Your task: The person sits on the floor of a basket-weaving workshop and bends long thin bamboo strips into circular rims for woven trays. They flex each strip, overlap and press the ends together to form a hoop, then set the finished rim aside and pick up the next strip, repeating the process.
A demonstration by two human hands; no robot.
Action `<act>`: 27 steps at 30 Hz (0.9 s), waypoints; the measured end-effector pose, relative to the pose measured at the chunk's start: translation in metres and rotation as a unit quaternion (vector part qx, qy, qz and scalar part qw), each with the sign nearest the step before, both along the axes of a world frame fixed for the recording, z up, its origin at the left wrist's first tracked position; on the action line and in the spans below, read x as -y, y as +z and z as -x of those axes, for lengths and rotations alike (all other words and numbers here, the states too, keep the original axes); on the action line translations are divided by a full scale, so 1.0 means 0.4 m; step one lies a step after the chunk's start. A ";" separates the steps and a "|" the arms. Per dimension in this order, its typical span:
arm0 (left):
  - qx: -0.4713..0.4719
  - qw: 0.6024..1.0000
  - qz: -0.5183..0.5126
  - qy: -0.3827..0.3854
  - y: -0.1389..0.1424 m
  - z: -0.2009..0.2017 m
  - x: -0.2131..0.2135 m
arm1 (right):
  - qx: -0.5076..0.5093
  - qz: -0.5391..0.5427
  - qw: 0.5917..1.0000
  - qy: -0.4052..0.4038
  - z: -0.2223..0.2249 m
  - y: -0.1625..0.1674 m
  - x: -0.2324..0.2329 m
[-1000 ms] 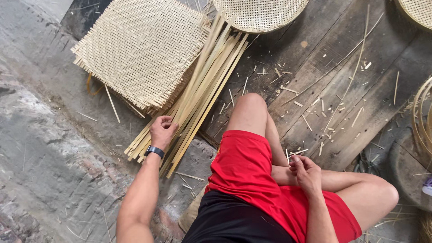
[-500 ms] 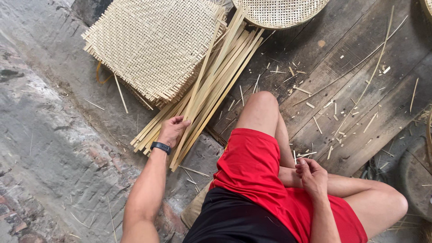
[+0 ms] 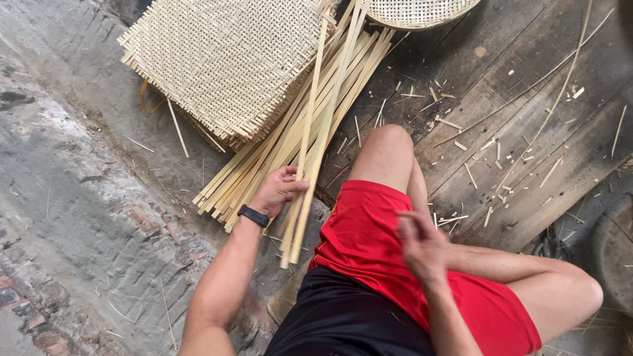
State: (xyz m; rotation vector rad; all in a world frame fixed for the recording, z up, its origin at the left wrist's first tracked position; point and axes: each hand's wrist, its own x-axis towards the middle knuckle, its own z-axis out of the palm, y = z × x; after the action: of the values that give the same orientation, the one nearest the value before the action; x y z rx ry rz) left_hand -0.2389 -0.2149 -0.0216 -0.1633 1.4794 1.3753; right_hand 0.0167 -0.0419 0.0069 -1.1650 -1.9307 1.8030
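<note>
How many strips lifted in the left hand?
2: both bamboo strips pinched in the left hand, side by side, raised above the floor pile. A third may hide behind.

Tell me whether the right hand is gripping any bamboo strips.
No. The right hand hovers bare above the red shorts; only the left hand holds bamboo strips.

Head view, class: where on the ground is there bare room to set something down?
Bare stone lies left of the bamboo strips, below the woven mat. The plank floor right of the knee is littered with offcuts; the strip pile beside the left hand is crowded.
</note>
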 end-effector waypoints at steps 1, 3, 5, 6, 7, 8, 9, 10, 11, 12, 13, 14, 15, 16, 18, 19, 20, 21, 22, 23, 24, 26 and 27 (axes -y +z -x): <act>0.011 1.000 -0.017 0.001 0.003 -0.016 -0.013 | -0.013 0.064 0.995 0.076 0.044 0.019 0.023; 0.032 0.998 -0.054 0.001 0.011 -0.044 -0.038 | 0.085 0.163 0.967 0.174 0.126 0.053 0.068; 0.051 0.997 -0.061 0.012 0.020 -0.064 -0.053 | 0.137 0.235 0.935 0.226 0.191 0.071 0.088; 0.061 0.996 -0.063 0.020 0.022 -0.073 -0.058 | 0.157 0.247 0.925 0.243 0.216 0.074 0.093; 0.072 0.994 -0.073 0.026 0.024 -0.080 -0.061 | 0.178 0.258 0.913 0.259 0.233 0.073 0.096; 0.083 0.993 -0.083 0.034 0.023 -0.084 -0.061 | 0.161 0.263 0.918 0.250 0.243 0.068 0.099; 0.094 0.990 -0.092 0.043 0.021 -0.085 -0.059 | 0.143 0.269 0.921 0.243 0.247 0.062 0.100; 0.097 0.989 -0.096 0.050 0.017 -0.085 -0.054 | 0.126 0.278 0.923 0.234 0.244 0.054 0.102; 0.099 0.988 -0.103 0.056 0.010 -0.082 -0.049 | 0.117 0.270 0.930 0.220 0.237 0.048 0.103; 0.101 0.987 -0.111 0.062 0.003 -0.078 -0.042 | 0.108 0.260 0.937 0.206 0.222 0.038 0.105; 0.064 0.992 -0.096 0.048 -0.006 -0.071 -0.035 | 0.100 0.250 0.944 0.191 0.201 0.027 0.105; 0.028 0.996 -0.081 0.036 -0.015 -0.062 -0.027 | 0.073 0.215 0.958 0.178 0.172 0.012 0.103; -0.007 0.998 -0.063 0.026 -0.024 -0.057 -0.017 | 0.046 0.181 0.968 0.166 0.139 0.000 0.102; -0.038 0.998 -0.049 0.015 -0.030 -0.055 -0.008 | 0.022 0.177 0.972 0.151 0.101 -0.010 0.099; -0.099 0.995 -0.020 -0.008 -0.041 -0.053 0.007 | -0.082 0.240 0.962 0.103 0.026 -0.029 0.084; -0.128 0.992 0.007 -0.013 -0.046 -0.055 0.012 | -0.161 0.304 0.937 0.067 0.001 -0.043 0.078; -0.157 0.987 0.033 -0.018 -0.051 -0.058 0.018 | -0.135 0.245 0.960 -0.009 -0.036 -0.048 0.079; -0.185 0.981 0.059 -0.024 -0.051 -0.059 0.021 | -0.107 0.184 0.973 -0.085 -0.071 -0.049 0.078; -0.322 0.936 0.129 -0.059 -0.050 -0.057 0.025 | -0.141 0.183 0.964 -0.129 -0.089 -0.059 0.070; -0.449 0.867 0.196 -0.093 -0.046 -0.053 0.031 | -0.174 0.182 0.952 -0.173 -0.109 -0.063 0.060; -0.564 0.775 0.257 -0.125 -0.042 -0.048 0.039 | -0.179 0.179 0.949 -0.189 -0.126 -0.067 0.052; -0.582 0.734 0.314 -0.158 -0.035 -0.020 0.051 | -0.192 0.174 0.940 -0.222 -0.151 -0.071 0.029; -0.589 0.711 0.343 -0.173 -0.032 -0.006 0.059 | -0.188 0.172 0.939 -0.229 -0.160 -0.074 0.017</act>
State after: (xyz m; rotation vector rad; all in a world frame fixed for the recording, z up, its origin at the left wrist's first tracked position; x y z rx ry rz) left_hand -0.2364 -0.2383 -0.0343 0.6433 2.8639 0.4341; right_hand 0.0808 -0.0486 -0.0226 -1.1407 -1.0543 1.9538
